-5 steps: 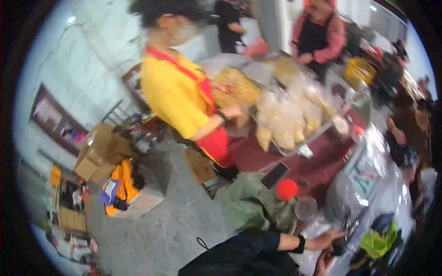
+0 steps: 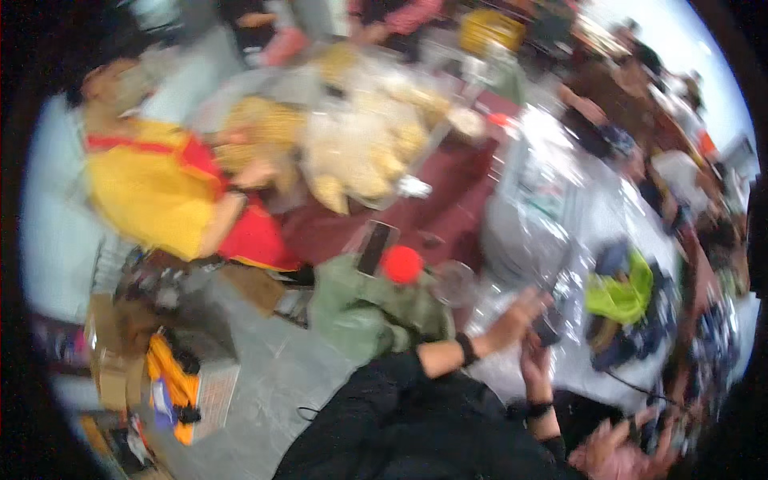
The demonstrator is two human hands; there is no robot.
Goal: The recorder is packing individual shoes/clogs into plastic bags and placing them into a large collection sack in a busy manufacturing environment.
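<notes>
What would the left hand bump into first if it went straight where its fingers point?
Probably the shiny clear plastic sheeting, just up and right of the left hand, though blur makes the depth hard to tell.

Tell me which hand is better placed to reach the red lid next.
Left, probably: the left hand is nearer the red lid, while the right hand is farther over, by a small dark thing. Blur hides whether either grips anything.

A black top [image 2: 416, 424] is worn with black wristbands [image 2: 466, 350].
</notes>
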